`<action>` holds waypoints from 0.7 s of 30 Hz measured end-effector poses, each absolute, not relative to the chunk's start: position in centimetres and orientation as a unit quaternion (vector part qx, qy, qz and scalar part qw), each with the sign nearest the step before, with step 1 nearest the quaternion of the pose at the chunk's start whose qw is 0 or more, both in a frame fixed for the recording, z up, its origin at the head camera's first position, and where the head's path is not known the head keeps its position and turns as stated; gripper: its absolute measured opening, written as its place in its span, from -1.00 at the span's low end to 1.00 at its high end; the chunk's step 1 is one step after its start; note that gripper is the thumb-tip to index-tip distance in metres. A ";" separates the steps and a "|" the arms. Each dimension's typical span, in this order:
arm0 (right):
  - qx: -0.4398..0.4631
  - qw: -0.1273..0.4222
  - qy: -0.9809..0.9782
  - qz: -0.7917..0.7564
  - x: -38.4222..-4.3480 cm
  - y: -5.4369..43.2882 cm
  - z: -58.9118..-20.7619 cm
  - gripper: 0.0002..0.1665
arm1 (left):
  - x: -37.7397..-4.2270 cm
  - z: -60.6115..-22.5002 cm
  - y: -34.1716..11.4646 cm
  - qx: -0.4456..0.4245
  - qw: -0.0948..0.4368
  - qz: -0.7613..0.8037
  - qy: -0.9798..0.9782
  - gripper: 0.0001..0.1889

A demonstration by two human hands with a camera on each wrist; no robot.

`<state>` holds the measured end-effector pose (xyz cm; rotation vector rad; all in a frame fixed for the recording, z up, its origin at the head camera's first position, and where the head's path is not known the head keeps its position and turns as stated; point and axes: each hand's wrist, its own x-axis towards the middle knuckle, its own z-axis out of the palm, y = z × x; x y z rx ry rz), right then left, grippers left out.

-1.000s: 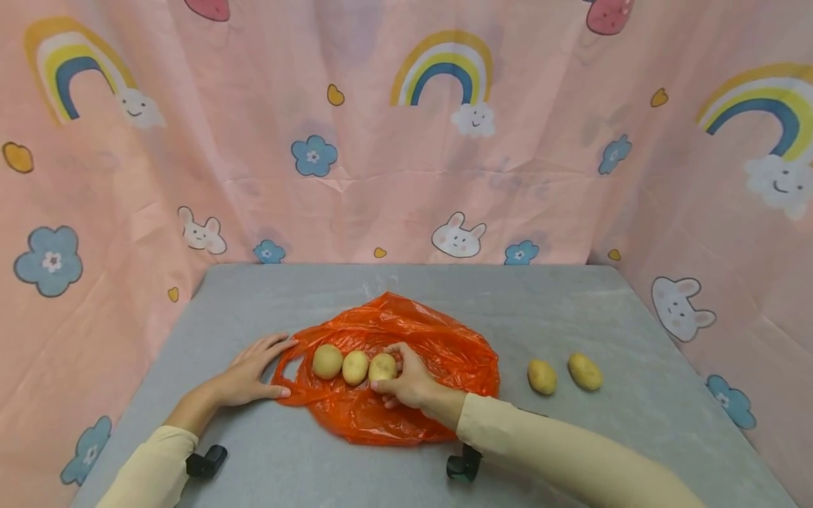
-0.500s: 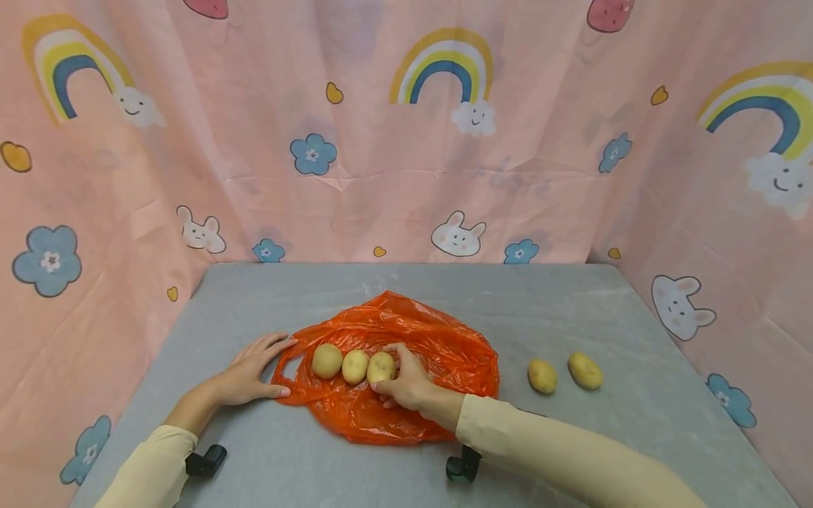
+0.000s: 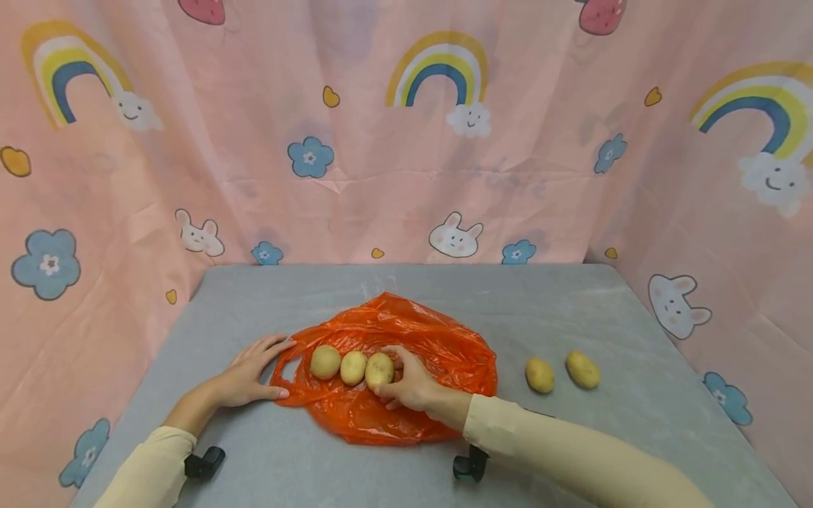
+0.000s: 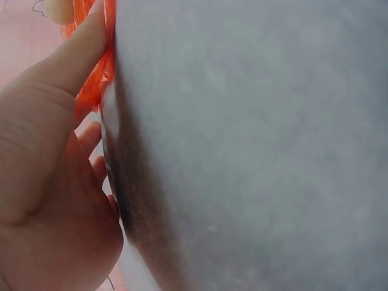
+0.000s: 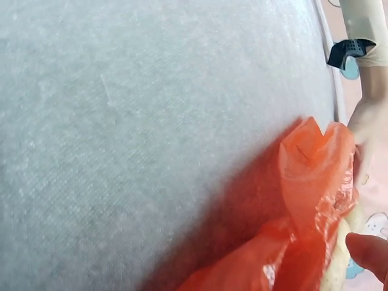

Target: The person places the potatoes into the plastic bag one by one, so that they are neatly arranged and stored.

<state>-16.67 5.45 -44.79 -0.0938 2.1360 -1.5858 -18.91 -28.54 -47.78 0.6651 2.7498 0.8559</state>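
Note:
An orange-red plastic bag (image 3: 413,324) lies spread on the grey table, and three potatoes sit in a row on it: a left potato (image 3: 325,362), a middle potato (image 3: 353,368) and a right potato (image 3: 380,372). My right hand (image 3: 409,381) has thumb and fingers curled round the right potato, the thumb tip at its near edge in the right wrist view. My left hand (image 3: 244,374) rests with spread, extended fingers at the bag's handle end; in the left wrist view its thumb (image 4: 79,54) lies against the orange plastic.
Two more potatoes, a nearer one (image 3: 540,375) and a farther one (image 3: 582,370), lie on the table (image 3: 508,296) to the right of the bag. A pink printed curtain (image 3: 368,212) surrounds the table's back and sides. Each wrist carries a black camera mount (image 3: 205,463).
My right hand and forearm have shifted slightly right, with the thumb sliding toward the right potato's edge. The potatoes and my left hand stay in place; the head view has shifted slightly.

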 end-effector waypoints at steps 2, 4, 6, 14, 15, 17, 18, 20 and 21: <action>-0.038 0.245 0.775 -0.581 -16.8 5.7 -44.7 -0.17 | -18.9 -47.9 -28.5 0.227 0.090 0.291 0.925 -0.07; -0.038 0.254 0.770 -0.584 -16.9 5.9 -44.7 -0.16 | -18.9 -48.0 -28.5 0.230 0.085 0.297 0.923 -0.08; -0.037 0.265 0.764 -0.587 -17.1 6.2 -44.5 -0.12 | -18.9 -48.1 -28.5 0.231 0.082 0.301 0.921 -0.08; -0.035 0.289 0.763 -0.576 -17.4 7.6 -43.5 -0.07 | -18.8 -48.1 -28.5 0.222 0.091 0.291 0.926 -0.06; -0.035 0.290 0.765 -0.574 -17.5 7.8 -43.5 -0.06 | -18.8 -48.0 -28.5 0.222 0.092 0.288 0.927 -0.06; -0.037 0.291 0.766 -0.571 -17.5 8.2 -43.3 -0.07 | -18.7 -47.9 -28.5 0.223 0.091 0.285 0.928 -0.06; -0.038 0.291 0.767 -0.570 -17.5 8.5 -43.2 -0.07 | -18.7 -47.9 -28.4 0.223 0.090 0.285 0.928 -0.06; -0.040 0.292 0.769 -0.567 -17.7 8.9 -43.0 -0.08 | -18.7 -47.8 -28.4 0.224 0.088 0.285 0.928 -0.07; -0.042 0.291 0.772 -0.563 -17.7 9.2 -43.0 -0.09 | -18.7 -47.7 -28.4 0.224 0.087 0.284 0.928 -0.07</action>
